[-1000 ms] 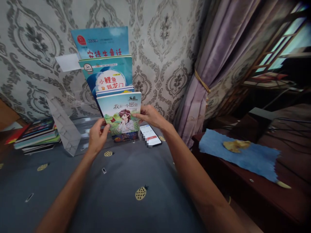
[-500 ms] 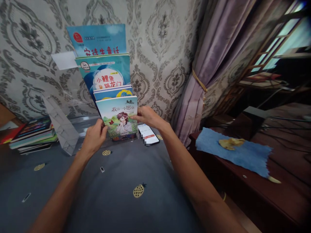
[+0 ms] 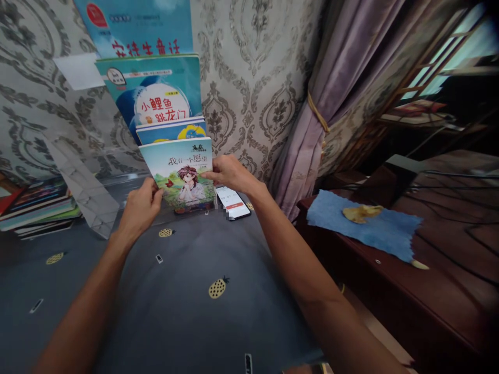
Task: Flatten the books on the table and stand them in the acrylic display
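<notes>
A small book (image 3: 185,179) with a drawn figure on its green and white cover stands upright at the front of a stepped row of books. My left hand (image 3: 142,205) grips its left edge, fingers closed. On the opposite edge, my right hand (image 3: 230,174) pinches it with the thumb on the cover. Behind it rise a thin blue book (image 3: 171,133), a larger teal book (image 3: 156,88) and a tall light-blue book (image 3: 144,26). A clear plastic rack (image 3: 83,182) shows to the left; its part behind the books is hidden.
A phone (image 3: 233,204) lies right of the books on the grey pineapple-patterned cloth (image 3: 187,322). A pile of books (image 3: 39,208) sits at far left. On the dark red table (image 3: 351,259) at right are a blue cloth (image 3: 362,228) and cables. A tied purple curtain (image 3: 312,109) hangs behind.
The view has shifted, so the books sit higher and further left in it and look slightly larger. Both hands keep their hold on the small front book.
</notes>
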`<state>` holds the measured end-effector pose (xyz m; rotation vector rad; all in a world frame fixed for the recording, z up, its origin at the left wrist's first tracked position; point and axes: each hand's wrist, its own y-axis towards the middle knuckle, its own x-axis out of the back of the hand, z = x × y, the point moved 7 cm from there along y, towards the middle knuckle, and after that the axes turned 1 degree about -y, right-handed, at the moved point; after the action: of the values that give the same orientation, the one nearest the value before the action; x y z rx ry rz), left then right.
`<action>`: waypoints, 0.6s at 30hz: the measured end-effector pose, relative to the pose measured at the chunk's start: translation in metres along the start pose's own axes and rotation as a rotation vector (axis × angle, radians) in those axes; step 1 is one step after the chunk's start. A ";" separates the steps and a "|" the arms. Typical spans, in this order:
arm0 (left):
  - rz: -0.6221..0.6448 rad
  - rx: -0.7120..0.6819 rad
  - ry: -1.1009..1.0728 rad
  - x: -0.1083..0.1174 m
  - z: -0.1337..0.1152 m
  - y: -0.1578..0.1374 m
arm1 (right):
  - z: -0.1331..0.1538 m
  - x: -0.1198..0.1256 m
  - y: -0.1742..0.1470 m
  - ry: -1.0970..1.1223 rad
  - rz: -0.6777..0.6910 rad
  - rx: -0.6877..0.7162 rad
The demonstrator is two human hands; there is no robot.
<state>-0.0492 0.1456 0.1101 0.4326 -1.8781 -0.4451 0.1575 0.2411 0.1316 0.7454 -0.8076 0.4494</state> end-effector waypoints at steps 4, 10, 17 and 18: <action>0.024 0.013 -0.039 -0.003 0.004 0.000 | -0.002 -0.002 0.000 0.000 0.008 -0.028; 0.057 0.009 0.015 -0.012 0.006 -0.001 | -0.006 -0.001 -0.001 -0.142 0.006 -0.070; 0.023 -0.039 0.060 -0.019 0.009 -0.003 | -0.005 -0.003 -0.004 -0.205 0.026 -0.069; 0.021 -0.045 0.071 -0.020 0.009 -0.004 | -0.005 -0.003 -0.004 -0.204 0.033 -0.072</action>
<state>-0.0508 0.1530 0.0896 0.3932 -1.7990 -0.4512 0.1611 0.2419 0.1250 0.7192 -1.0230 0.3755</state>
